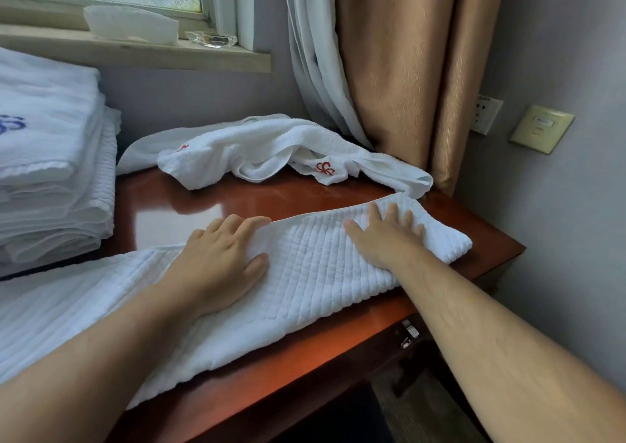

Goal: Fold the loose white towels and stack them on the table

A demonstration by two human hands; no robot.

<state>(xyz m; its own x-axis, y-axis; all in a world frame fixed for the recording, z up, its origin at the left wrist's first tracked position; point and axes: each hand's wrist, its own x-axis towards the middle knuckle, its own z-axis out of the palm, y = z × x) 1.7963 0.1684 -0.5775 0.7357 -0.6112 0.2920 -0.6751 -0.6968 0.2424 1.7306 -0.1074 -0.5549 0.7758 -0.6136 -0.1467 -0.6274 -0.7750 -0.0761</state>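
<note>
The long towel (315,273) lies flat across the front of the table (189,205), and its left end hangs off the side. The right hand (386,236) lies flat on the right end with its fingers spread, pressing down and not gripping. The left hand (223,256) sits near the middle, and its fingers bend over the far edge with the thumb on top, so it looks like it holds that edge. I think the job now is to smooth this towel and make the next fold. To do it well, keep the right hand pressing so the towel does not slide on the shiny wood. Line up the edges first, then rub out the bumps from the middle to the ends. Pull the hanging part up onto the table before folding, or its weight may drag the towel crooked. The messy towel (257,148) waits at the back, close to the far edge but not under the hands. The neat pile (50,171) on the left is where this one should go next
</note>
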